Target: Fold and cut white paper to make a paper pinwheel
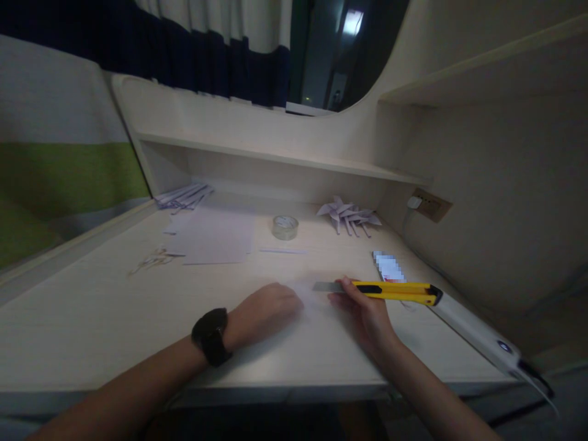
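My right hand (pixel 362 312) holds a yellow utility knife (pixel 395 291) with its blade extended to the left, low over the desk (pixel 114 318). My left hand (pixel 266 309), with a black watch on the wrist, rests palm down on a pale sheet of paper (pixel 312 300) just left of the blade tip. The blade tip points toward my left hand's fingers.
A roll of clear tape (pixel 285 226) stands mid-desk, beside a stack of white paper (pixel 215 236). Folded paper pinwheels (pixel 349 215) lie at the back right, folded strips (pixel 184 197) at the back left. A white device (pixel 482 334) lies at the right edge. A shelf runs above.
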A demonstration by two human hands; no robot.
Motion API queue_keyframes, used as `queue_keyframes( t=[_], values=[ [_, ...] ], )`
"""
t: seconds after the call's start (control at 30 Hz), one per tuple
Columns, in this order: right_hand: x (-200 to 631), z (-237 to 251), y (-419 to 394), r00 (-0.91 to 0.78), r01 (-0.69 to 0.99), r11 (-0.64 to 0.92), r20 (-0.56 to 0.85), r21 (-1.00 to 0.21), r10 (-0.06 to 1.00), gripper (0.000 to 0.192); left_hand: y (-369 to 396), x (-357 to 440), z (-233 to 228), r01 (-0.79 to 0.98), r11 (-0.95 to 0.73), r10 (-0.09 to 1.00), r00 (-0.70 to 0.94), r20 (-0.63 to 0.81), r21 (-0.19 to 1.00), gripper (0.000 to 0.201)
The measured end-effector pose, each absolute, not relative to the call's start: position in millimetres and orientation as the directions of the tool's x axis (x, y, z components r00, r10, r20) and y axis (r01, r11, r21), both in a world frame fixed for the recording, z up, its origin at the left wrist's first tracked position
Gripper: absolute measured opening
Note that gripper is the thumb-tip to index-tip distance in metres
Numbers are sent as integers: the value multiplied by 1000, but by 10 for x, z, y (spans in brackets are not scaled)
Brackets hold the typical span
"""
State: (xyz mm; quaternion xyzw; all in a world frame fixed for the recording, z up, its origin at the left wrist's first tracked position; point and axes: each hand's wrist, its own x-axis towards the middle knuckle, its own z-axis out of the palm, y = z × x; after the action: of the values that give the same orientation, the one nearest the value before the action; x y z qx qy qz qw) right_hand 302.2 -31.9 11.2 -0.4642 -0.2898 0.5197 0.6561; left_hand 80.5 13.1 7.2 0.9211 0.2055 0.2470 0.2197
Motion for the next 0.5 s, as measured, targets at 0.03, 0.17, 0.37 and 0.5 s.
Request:
queue_keyframes(
  t=[0.03,0.17,0.37,0.5],
  values=[
    [3023,109,-352,305,-393,33,-97,-919,947,27,121,794,84,256,-821,473,806,356,511,16],
    [3043,106,-490,315,-312,21,-83,-950,945,29,145,756,160,232,-833,430,842,325,503,14],
    [3063,79,-635,161,95,13,28,-995,987,28,294,786,157,500,-777,619,718,318,383,34],
    [3032,63,-670,129,366,-3,48,-931,990,31,410,844,160,637,-692,714,673,193,340,48]
  ],
)
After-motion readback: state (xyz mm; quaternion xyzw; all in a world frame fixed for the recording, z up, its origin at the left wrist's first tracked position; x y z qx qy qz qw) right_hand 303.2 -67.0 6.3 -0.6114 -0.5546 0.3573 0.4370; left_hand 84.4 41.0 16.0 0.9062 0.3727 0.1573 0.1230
